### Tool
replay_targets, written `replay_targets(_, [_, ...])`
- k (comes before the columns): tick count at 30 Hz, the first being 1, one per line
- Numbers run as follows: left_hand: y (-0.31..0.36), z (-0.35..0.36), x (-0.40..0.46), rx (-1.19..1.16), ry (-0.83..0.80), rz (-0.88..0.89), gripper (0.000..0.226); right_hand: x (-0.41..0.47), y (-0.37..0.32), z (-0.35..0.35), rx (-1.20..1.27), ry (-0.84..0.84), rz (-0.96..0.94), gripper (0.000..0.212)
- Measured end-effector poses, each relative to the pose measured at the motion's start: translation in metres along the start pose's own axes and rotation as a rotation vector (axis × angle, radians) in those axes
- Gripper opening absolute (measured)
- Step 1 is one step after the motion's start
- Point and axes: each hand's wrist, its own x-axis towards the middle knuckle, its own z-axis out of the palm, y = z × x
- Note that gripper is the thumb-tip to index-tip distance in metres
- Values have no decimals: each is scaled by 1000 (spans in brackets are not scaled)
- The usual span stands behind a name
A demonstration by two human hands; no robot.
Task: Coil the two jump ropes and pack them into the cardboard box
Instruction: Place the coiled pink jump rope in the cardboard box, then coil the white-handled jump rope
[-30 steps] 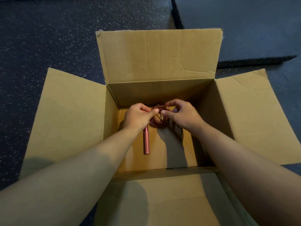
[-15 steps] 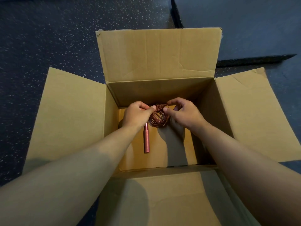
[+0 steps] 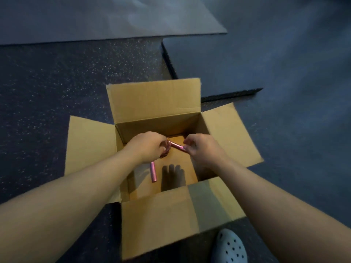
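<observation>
Both my hands are down inside the cardboard box [image 3: 157, 103], which sits open in the middle of the frame with all four flaps spread. My left hand [image 3: 148, 148] is closed around the coiled rope [image 3: 165, 151], a small reddish bundle that shows only at the edge of my knuckles, just left of the frame's centre. One pink handle [image 3: 153, 171] hangs below that hand, its long axis running nearly straight up and down the picture, its lower end close to the box floor; whether it touches I cannot tell. The other pink handle [image 3: 176, 146] lies slantwise, its upper end at the coil and its lower end toward the right. My right hand [image 3: 202, 149] has its fingers pinched narrowly at that lower end, so the handle bridges the gap between my two hands.

What matters next, I think, is that slanted handle. It points away from the coil toward my right hand, which is the nearer one to it, while the left only steadies the bundle. To make the rope lie compact I would likely swing that handle in against the coil before setting everything down on the box floor. I see only this one rope; the second is not in view. A pale shoe [image 3: 228, 247] shows at the bottom edge.
</observation>
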Motion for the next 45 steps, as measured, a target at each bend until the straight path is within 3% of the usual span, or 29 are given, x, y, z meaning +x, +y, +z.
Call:
replay_targets(4, [53, -57, -42, 311, -4, 268, 17, -83, -31, -54, -30, 97, 67, 17])
replay_targets(10, [152, -115, -115, 396, 75, 545, 22, -220, -51, -107, -154, 277, 169, 20])
replay_targets(15, [243, -98, -169, 436, 64, 739, 21, -335, -26, -127, -141, 414, 306, 20])
replay_targets(26, [500, 63, -329, 447, -79, 1232, 18, -652, 75, -90, 13, 614, 873, 20])
replay_targets(33, [606, 208, -403, 547, -247, 1487, 18, -793, 138, -14, 169, 648, 1230, 18])
replay_targets(40, [641, 366, -411, 669, -439, 1517, 17, -855, 224, 85, 322, 550, 1376, 17])
replay_targets(45, [633, 472, -392, 696, -548, 1408, 17, -862, 294, 151, 388, 420, 1391, 18])
